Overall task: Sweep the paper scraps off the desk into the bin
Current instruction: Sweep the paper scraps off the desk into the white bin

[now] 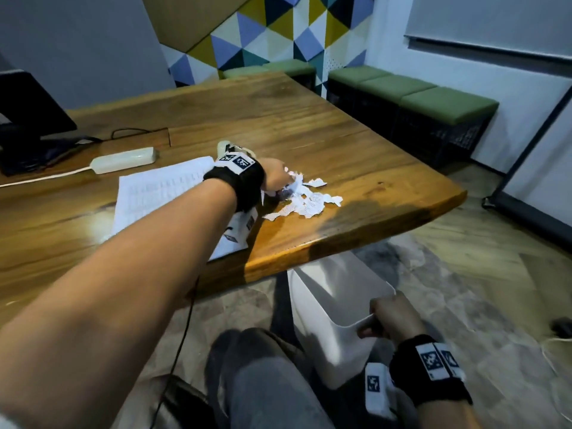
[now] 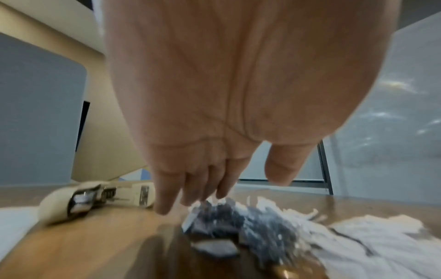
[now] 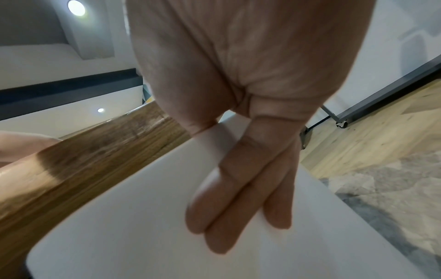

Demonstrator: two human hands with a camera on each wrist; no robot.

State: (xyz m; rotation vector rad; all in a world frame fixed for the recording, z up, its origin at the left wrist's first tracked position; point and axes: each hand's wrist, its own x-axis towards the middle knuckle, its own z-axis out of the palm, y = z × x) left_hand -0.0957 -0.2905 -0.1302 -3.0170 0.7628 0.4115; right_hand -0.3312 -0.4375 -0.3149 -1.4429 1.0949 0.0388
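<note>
I note a wooden desk [image 1: 309, 134] with green benches [image 1: 418, 97] along the wall. My left hand [image 1: 277, 174], fingers straight, touches the paper scraps [image 1: 305, 201] near the desk corner. My right hand [image 1: 393, 317] grips the white bin [image 1: 328, 308] rim below the edge. The bin's interior is hidden.

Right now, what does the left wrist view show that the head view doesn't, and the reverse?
Left wrist only: the left hand from its palm side, fingers straight and pointing down at the desk behind the paper scraps.
Head only: the right hand gripping the white bin rim below the desk edge, the printed sheet, the power strip.
Both: scraps piled near the desk corner, left hand at the pile.
</note>
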